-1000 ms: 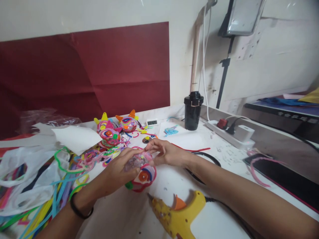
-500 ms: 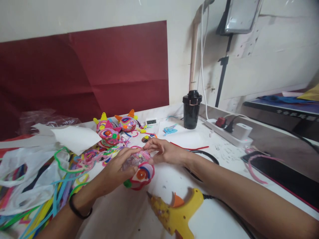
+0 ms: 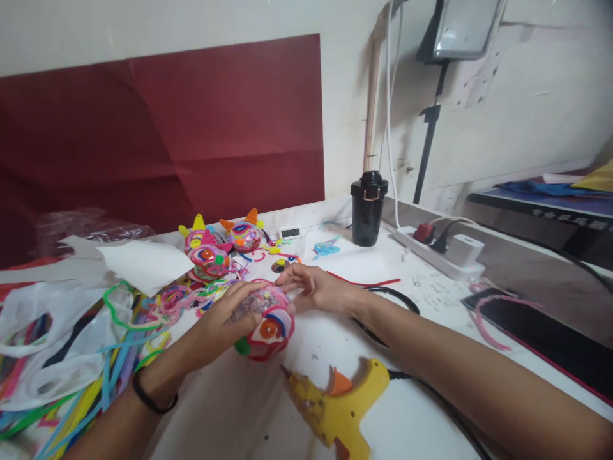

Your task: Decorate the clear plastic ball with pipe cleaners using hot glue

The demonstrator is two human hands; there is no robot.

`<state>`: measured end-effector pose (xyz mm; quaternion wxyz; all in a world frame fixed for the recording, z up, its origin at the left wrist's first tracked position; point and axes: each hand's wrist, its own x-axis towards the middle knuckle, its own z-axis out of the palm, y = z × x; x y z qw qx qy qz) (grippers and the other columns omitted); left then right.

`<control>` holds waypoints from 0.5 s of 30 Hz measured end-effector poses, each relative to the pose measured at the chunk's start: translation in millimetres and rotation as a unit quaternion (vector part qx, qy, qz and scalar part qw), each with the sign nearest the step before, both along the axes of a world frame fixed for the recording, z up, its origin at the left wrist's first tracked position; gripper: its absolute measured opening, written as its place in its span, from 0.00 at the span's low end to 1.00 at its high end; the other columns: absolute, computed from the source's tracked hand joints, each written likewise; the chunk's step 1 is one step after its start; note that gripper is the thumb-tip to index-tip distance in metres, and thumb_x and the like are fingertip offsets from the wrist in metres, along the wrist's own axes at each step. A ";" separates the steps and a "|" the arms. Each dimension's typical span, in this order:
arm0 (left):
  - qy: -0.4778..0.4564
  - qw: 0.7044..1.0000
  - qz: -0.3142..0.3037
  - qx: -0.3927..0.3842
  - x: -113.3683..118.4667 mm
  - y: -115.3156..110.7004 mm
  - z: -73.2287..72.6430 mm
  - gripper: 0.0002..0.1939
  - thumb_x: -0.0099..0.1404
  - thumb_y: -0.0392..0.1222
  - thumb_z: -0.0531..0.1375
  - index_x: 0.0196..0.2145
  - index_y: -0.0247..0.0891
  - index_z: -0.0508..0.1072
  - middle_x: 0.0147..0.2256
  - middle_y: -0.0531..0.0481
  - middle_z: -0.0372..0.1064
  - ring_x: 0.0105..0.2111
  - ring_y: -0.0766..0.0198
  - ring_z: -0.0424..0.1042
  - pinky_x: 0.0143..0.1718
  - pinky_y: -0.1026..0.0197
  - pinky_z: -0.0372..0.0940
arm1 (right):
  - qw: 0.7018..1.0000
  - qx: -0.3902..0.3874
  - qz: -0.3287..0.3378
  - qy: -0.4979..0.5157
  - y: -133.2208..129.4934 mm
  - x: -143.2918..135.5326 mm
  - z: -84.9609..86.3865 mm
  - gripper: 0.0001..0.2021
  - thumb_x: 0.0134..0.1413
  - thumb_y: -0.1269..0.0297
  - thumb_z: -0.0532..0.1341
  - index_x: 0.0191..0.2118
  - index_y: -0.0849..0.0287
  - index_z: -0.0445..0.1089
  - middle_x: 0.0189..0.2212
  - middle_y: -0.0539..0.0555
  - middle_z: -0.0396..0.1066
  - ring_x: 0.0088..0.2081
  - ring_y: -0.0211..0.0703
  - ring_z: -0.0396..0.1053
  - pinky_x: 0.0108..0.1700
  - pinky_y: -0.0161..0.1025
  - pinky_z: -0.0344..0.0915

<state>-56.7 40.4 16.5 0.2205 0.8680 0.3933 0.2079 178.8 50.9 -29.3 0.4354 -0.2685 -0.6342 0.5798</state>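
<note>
A round, clear ball (image 3: 271, 328) trimmed with pink, white and blue strips, an orange eye and a green pompom is between my hands, just over the white table. Around its left side wraps my left hand (image 3: 227, 322), a black band on that wrist. My right hand (image 3: 311, 287) has bent fingers at the ball's upper right edge; whether a small piece is between them cannot be made out. Close in front of the ball lies a yellow glue gun (image 3: 330, 402), its nozzle pointing toward the ball.
Finished-looking decorated balls (image 3: 208, 255) stand at the back left beside loose colourful strips (image 3: 167, 306) and white paper (image 3: 143, 262). Further right are a small digital clock (image 3: 290, 233), a black cup (image 3: 368, 207), a power strip (image 3: 438, 252) and a dark tablet-like slab (image 3: 541, 338).
The ball has tilted slightly and shifted a little up and left, so more of its top shows. My left hand has moved slightly with it; my right hand stays at its edge.
</note>
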 end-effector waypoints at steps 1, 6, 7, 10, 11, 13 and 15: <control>0.000 1.000 0.004 -0.004 0.3 -0.5 0.4 0.25 0.63 0.48 0.55 0.57 0.43 0.68 0.57 0.46 0.68 0.58 0.50 0.65 0.58 0.50 0.62 | 1.000 0.001 -0.005 0.000 1.0 -0.8 -1.7 0.25 0.31 0.70 0.75 0.38 0.56 0.67 0.39 0.50 0.68 0.46 0.43 0.68 0.40 0.37 0.68; -0.007 1.000 0.024 -0.010 1.8 -2.1 0.8 0.26 0.63 0.49 0.56 0.58 0.43 0.68 0.58 0.45 0.68 0.58 0.48 0.66 0.57 0.50 0.63 | 1.000 0.000 -0.010 -0.009 1.9 -1.4 -1.9 0.26 0.31 0.66 0.76 0.38 0.56 0.65 0.39 0.50 0.67 0.45 0.43 0.68 0.42 0.38 0.67; -0.007 1.000 0.027 -0.012 2.2 -2.3 0.5 0.26 0.63 0.49 0.56 0.58 0.42 0.68 0.58 0.45 0.67 0.58 0.48 0.66 0.57 0.50 0.63 | 1.000 0.000 -0.007 -0.014 0.6 -0.8 0.2 0.25 0.32 0.65 0.76 0.38 0.56 0.65 0.39 0.50 0.67 0.45 0.43 0.68 0.43 0.39 0.67; -0.014 0.999 0.036 -0.022 3.5 -3.2 -0.3 0.27 0.63 0.50 0.55 0.59 0.42 0.67 0.58 0.44 0.67 0.59 0.48 0.65 0.57 0.49 0.63 | 0.999 0.002 0.005 -0.034 -4.9 1.8 8.6 0.25 0.35 0.64 0.75 0.40 0.56 0.65 0.41 0.51 0.67 0.47 0.44 0.67 0.44 0.40 0.67; -0.018 0.999 0.040 -0.023 3.9 -3.6 -0.5 0.27 0.63 0.50 0.55 0.59 0.42 0.67 0.58 0.44 0.67 0.59 0.48 0.65 0.57 0.49 0.63 | 0.999 0.005 0.008 -0.041 -6.8 2.6 11.4 0.26 0.35 0.63 0.75 0.41 0.56 0.65 0.42 0.52 0.67 0.47 0.45 0.67 0.44 0.40 0.67; -0.024 0.998 0.050 -0.022 4.7 -4.6 -0.9 0.27 0.63 0.50 0.55 0.59 0.41 0.68 0.59 0.44 0.67 0.60 0.48 0.64 0.59 0.49 0.62 | 0.998 0.013 0.012 -0.056 -9.8 4.1 16.0 0.26 0.35 0.63 0.75 0.41 0.56 0.64 0.43 0.52 0.67 0.48 0.46 0.67 0.43 0.40 0.68; -0.029 0.997 0.063 -0.025 5.3 -5.6 -1.5 0.28 0.63 0.50 0.55 0.59 0.40 0.68 0.59 0.43 0.66 0.60 0.47 0.64 0.59 0.48 0.61 | 0.997 0.025 0.013 -0.071 -11.7 4.9 19.0 0.25 0.35 0.65 0.74 0.41 0.55 0.64 0.43 0.52 0.66 0.49 0.47 0.67 0.43 0.40 0.68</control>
